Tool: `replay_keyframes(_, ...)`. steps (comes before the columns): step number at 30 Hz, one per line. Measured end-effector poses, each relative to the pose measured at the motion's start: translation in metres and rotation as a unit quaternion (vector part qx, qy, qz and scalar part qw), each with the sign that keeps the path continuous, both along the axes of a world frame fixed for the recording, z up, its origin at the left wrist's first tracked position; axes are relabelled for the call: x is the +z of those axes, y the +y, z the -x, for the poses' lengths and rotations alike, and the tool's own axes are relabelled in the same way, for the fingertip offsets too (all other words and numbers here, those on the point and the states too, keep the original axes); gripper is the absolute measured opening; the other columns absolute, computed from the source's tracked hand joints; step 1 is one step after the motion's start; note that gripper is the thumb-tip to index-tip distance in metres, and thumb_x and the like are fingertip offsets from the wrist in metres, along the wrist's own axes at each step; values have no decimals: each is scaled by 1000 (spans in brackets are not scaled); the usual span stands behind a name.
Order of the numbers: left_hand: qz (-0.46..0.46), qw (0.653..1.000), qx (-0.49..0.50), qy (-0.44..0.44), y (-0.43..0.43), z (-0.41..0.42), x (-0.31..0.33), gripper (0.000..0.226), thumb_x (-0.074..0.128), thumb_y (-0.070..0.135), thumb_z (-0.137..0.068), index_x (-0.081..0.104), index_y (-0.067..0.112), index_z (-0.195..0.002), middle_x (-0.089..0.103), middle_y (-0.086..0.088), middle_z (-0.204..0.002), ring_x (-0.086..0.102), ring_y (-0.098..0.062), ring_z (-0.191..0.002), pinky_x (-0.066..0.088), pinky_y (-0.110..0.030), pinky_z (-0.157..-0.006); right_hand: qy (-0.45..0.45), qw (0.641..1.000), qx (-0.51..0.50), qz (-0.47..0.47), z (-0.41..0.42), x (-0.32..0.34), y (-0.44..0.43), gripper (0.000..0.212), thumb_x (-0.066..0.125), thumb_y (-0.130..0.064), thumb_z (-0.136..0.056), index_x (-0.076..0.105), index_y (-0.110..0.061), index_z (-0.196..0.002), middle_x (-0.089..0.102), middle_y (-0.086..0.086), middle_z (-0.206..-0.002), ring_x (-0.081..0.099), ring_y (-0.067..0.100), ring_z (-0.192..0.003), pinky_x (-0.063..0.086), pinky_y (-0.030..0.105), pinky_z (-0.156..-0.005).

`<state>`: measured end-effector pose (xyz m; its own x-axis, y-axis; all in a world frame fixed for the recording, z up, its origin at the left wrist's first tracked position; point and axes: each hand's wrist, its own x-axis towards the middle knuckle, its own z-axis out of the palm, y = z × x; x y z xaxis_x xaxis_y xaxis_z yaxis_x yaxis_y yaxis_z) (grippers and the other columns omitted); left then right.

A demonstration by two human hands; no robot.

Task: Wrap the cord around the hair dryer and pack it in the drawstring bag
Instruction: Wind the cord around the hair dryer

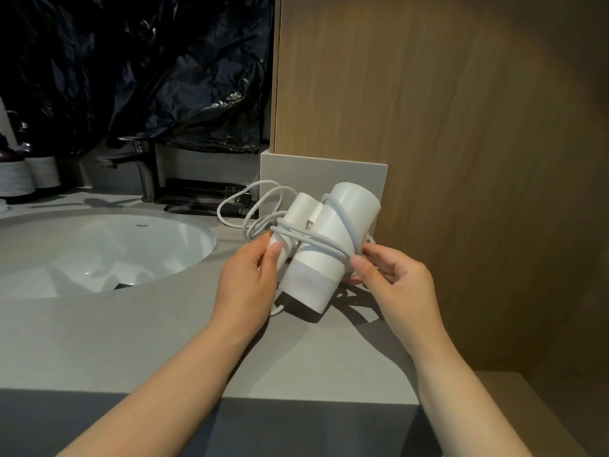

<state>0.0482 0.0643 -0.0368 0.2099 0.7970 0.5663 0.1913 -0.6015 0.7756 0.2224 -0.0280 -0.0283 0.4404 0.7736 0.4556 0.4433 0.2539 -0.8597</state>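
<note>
A white hair dryer (324,255) with its handle folded alongside the barrel is held just above the grey counter (138,338). My left hand (245,285) grips the folded handle, thumb on top. My right hand (393,275) pinches the white cord (333,245) against the barrel's right side. Several turns of cord cross the barrel and handle. Loose loops of cord (244,206) trail behind to the left. A flat black item (204,196), possibly the drawstring bag, lies behind the dryer by the wall.
A white round sink (99,249) is set in the counter at left, with a dark faucet (145,173) behind it. Bottles and white cups (23,173) stand far left. A wooden panel (461,159) rises at right. Black plastic sheeting (148,67) covers the back.
</note>
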Motion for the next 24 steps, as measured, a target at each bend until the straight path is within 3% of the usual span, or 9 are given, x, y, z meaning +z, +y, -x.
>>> replay_keyframes(4,36,998,-22,48,5,0,-4,33,35,46,-94,62,27,-101,62,15,-94,55,-3,-90,38,-13,-70,-4,1000,0,0,-2,-2,2,34,65,-33,-84,68,-24,-117,71,-16,-101,71,6,-82,58,19,-77)
replay_keyframes(8,51,994,-22,90,6,1,-4,54,50,73,-68,59,37,-107,63,12,-104,58,-12,-96,46,-30,-75,-9,1000,1,5,-6,-4,4,27,63,-22,-91,69,-20,-117,72,-13,-97,71,9,-77,53,11,-66)
replay_keyframes(11,46,988,17,145,5,0,-3,77,60,81,-51,55,37,-115,56,10,-113,53,-16,-106,49,-38,-87,-3,1000,0,2,-6,-4,4,26,63,-20,-91,70,-20,-115,72,-12,-96,71,10,-76,53,11,-64)
replay_keyframes(16,33,965,67,250,-2,-1,4,102,56,88,-32,44,30,-115,36,6,-112,33,-17,-112,39,-36,-98,6,1000,-1,-6,-6,-5,5,25,64,-20,-90,71,-20,-114,73,-13,-93,71,11,-74,53,12,-63)
replay_keyframes(19,13,952,98,289,-3,-4,2,112,52,89,-32,44,25,-123,43,1,-119,38,-23,-117,39,-43,-101,10,1000,0,0,-5,-5,5,25,64,-20,-90,71,-21,-114,72,-15,-95,71,10,-73,53,12,-62)
replay_keyframes(24,-8,956,84,282,-2,-3,-2,94,46,83,-48,47,24,-122,50,-1,-111,45,-26,-111,42,-42,-94,18,1000,-6,5,-5,-4,4,21,63,-20,-91,73,-22,-109,72,-16,-91,71,11,-73,53,12,-62)
